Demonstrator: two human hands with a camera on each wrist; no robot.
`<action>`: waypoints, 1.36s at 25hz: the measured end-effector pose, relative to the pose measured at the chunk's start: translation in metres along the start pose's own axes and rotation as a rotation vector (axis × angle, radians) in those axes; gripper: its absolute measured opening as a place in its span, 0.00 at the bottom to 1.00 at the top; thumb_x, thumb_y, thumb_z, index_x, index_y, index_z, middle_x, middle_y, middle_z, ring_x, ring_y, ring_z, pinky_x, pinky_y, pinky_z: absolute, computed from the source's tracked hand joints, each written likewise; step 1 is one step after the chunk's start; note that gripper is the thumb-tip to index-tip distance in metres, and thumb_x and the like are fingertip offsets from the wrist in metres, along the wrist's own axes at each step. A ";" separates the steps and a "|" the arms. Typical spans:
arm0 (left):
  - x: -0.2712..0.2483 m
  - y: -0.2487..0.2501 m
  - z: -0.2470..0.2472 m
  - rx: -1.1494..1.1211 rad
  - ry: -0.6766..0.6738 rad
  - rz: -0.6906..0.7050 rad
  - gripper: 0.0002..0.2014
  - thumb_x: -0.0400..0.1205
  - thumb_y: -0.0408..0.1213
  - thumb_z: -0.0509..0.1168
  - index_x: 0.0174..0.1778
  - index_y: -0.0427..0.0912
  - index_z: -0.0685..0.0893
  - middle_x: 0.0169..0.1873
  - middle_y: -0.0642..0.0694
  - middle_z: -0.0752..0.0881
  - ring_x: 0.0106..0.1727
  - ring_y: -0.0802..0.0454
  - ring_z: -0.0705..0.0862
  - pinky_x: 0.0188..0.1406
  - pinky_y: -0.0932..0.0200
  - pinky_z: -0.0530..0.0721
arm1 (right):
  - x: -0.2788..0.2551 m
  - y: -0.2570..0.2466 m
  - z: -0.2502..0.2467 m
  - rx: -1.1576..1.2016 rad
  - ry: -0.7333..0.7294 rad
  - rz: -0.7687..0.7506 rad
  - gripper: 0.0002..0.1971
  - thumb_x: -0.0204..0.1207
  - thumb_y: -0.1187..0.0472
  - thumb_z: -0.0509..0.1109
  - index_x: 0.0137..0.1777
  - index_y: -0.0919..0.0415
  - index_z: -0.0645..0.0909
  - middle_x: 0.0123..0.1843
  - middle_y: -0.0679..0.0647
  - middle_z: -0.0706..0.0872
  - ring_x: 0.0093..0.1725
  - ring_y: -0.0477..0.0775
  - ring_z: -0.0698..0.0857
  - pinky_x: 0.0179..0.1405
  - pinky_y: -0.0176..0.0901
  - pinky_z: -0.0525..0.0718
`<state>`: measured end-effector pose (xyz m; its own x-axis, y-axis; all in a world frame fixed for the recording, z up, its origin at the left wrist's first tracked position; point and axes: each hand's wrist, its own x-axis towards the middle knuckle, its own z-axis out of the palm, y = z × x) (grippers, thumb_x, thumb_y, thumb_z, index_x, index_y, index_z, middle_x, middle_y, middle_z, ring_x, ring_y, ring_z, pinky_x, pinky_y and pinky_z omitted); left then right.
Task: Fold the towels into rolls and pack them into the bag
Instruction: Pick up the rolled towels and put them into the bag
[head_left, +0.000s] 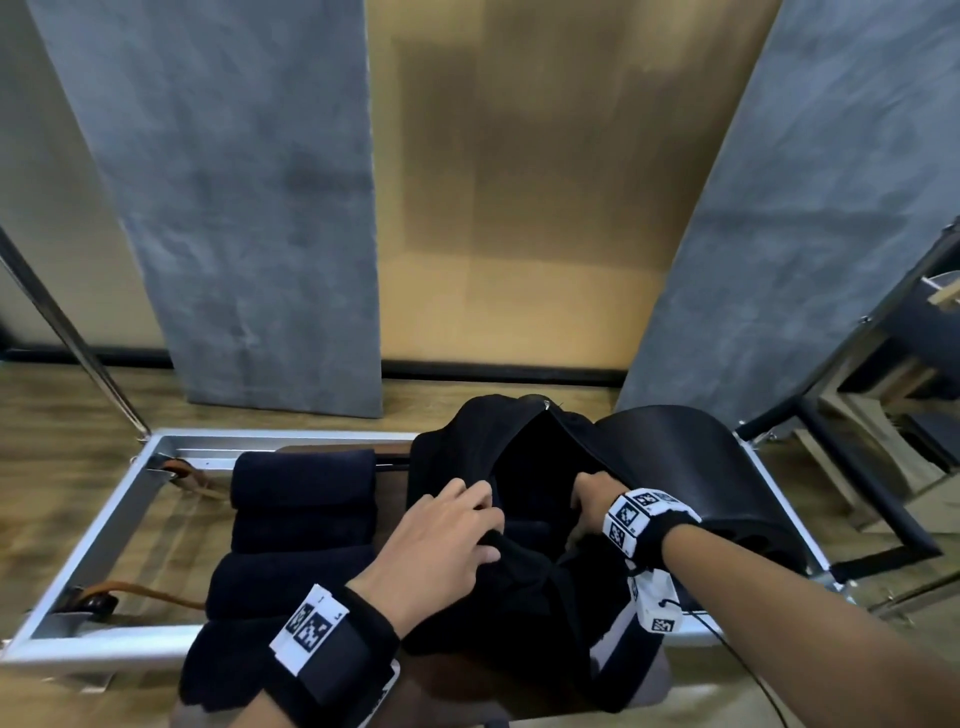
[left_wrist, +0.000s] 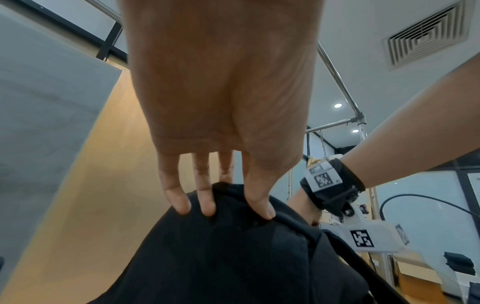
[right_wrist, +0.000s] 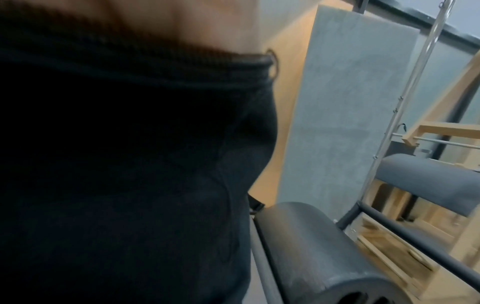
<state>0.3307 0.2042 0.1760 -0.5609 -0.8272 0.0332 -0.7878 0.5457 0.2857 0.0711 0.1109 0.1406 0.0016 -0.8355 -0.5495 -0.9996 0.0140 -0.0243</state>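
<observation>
The black bag (head_left: 467, 457), unzipped and gaping, is held on the bench (head_left: 156, 525) by both hands: left hand (head_left: 441, 540) and right hand (head_left: 592, 499) each grip its rim. Dark rolled towels (head_left: 301, 514) lie beside it.

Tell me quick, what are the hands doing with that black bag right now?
Left hand grip on near edge of bag, holding mouth open. Right hand reaching inside; its grip hidden. Rolled towels waiting beside bag, left. Nothing blocking.

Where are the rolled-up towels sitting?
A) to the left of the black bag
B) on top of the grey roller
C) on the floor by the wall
A: in the head view the dark rolled towels lie stacked just left of the bag.
</observation>
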 end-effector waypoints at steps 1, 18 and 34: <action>0.000 0.000 0.003 -0.029 0.012 0.002 0.12 0.90 0.51 0.66 0.68 0.57 0.82 0.63 0.62 0.72 0.63 0.57 0.71 0.56 0.59 0.73 | -0.005 -0.002 -0.008 -0.019 -0.001 -0.019 0.35 0.63 0.45 0.91 0.65 0.59 0.81 0.64 0.58 0.85 0.60 0.61 0.88 0.54 0.50 0.88; -0.167 -0.079 0.099 -1.040 0.550 -1.336 0.27 0.91 0.53 0.64 0.34 0.37 0.91 0.25 0.44 0.91 0.26 0.48 0.92 0.36 0.47 0.93 | -0.066 -0.272 0.045 -0.109 -0.085 -0.695 0.27 0.73 0.43 0.83 0.64 0.60 0.86 0.60 0.57 0.90 0.59 0.61 0.89 0.60 0.55 0.88; -0.188 -0.068 0.091 -1.274 0.514 -1.298 0.33 0.92 0.60 0.59 0.41 0.32 0.90 0.27 0.39 0.92 0.25 0.45 0.90 0.20 0.61 0.80 | 0.016 -0.301 0.005 -0.156 0.296 -0.405 0.47 0.75 0.47 0.81 0.88 0.53 0.59 0.79 0.57 0.77 0.81 0.63 0.74 0.77 0.66 0.72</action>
<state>0.4671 0.3350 0.0631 0.4553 -0.6746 -0.5810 0.1655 -0.5771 0.7997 0.3717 0.0959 0.1347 0.4031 -0.8769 -0.2620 -0.9130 -0.4050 -0.0490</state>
